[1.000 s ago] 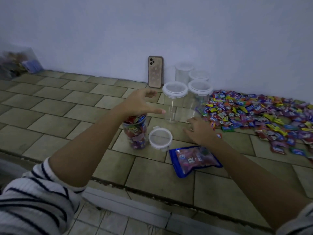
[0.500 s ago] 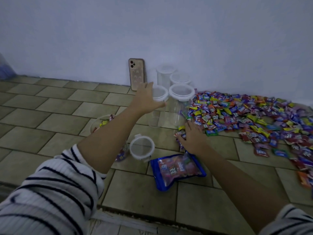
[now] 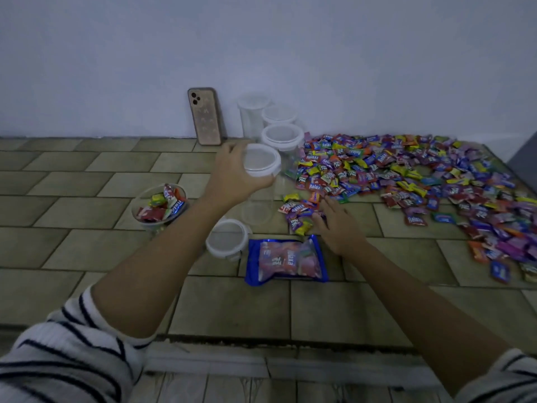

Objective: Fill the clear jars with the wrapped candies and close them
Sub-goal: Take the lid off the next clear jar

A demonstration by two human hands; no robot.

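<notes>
The left hand (image 3: 235, 173) reaches out over the tiled floor (image 3: 87, 216) and grips an empty clear jar (image 3: 261, 164) from the side at its white lid, fingers curled round the rim and thumb on the near side. The jar's see-through body hangs down toward the tiles; whether its base touches them I cannot tell. Just right of it the right hand (image 3: 338, 228) lies palm down, its fingers (image 3: 329, 203) straight and slightly spread, resting on a few loose candies (image 3: 299, 216) at the near left fringe of the big pile of wrapped candies (image 3: 406, 175), which covers the right side of the floor up to the far edge at the wall (image 3: 116, 68). Left of the forearm stands an open jar (image 3: 158, 205) filled to the top with candies. Its likely cover, a loose lid (image 3: 228, 242), lies flat just beside a blue candy bag (image 3: 286, 260), sealed and lying flat nearer the front edge. At the far edge a phone (image 3: 206, 116) leans upright against the wall, and next to it three closed jars (image 3: 279, 117) stand empty in a tight cluster, the nearest touching the pile's edge. Striped sleeves (image 3: 58, 359) show at both lower corners.
</notes>
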